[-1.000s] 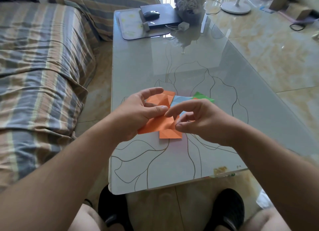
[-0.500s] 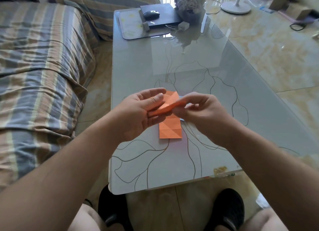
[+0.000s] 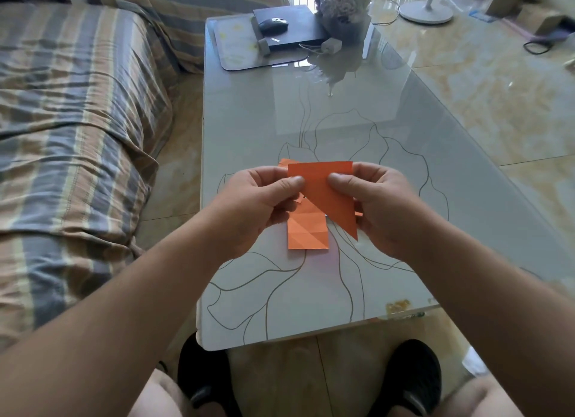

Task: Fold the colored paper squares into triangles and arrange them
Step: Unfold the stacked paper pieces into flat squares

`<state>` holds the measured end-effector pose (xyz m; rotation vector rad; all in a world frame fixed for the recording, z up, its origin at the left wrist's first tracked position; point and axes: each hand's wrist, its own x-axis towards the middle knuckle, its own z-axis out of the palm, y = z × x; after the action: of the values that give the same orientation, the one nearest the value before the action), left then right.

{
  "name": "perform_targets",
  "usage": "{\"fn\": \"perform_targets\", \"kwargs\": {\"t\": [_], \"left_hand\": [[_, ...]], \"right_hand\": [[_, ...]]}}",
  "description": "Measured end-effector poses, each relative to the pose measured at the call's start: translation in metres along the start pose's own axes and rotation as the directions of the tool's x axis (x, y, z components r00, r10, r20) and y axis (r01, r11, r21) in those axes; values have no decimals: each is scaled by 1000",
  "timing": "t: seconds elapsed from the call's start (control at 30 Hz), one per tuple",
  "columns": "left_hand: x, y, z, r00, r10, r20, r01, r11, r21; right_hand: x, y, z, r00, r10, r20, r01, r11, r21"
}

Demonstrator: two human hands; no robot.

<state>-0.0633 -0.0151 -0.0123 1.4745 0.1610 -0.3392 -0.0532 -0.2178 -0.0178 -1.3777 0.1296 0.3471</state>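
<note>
We sit at the near short edge of the glass table (image 3: 357, 130), its rounded corner just above our black shoes (image 3: 407, 382). The striped sofa (image 3: 68, 130) runs close along the left edge; bare tiled floor (image 3: 485, 105) lies to the right. A laptop (image 3: 289, 27) and mouse (image 3: 273, 24) occupy the far end, leaving the middle glass open. Our left hand (image 3: 249, 208) and right hand (image 3: 382, 205) each pinch the folded orange triangle (image 3: 329, 192), thumbs on its near face, holding it above the table. Beneath it a creased orange paper (image 3: 306, 233) lies flat.
</note>
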Motion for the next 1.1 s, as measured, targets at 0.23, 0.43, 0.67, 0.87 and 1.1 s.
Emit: {"fn": "perform_targets", "kwargs": {"t": [0.23,0.43,0.67,0.87,1.1], "left_hand": [[-1,0,2,997,56,-58,-49,993,104],[-3,-5,1,988,155,4,-142,893,426],[-5,-10,5,950,311,-6,-241,750,616],[-5,-11,1,925,379,-21,-252,655,712],[-5,-5,11,988,-65,-140,81,991,108]], "right_hand": [[-5,-1,2,990,-102,97,126,949,-291],[-7,11,4,968,-166,191,246,794,-556],[-9,7,6,967,-224,124,255,795,-551],[-5,0,8,999,-46,18,49,984,-169],[-2,-2,5,996,61,69,-62,998,23]]}}
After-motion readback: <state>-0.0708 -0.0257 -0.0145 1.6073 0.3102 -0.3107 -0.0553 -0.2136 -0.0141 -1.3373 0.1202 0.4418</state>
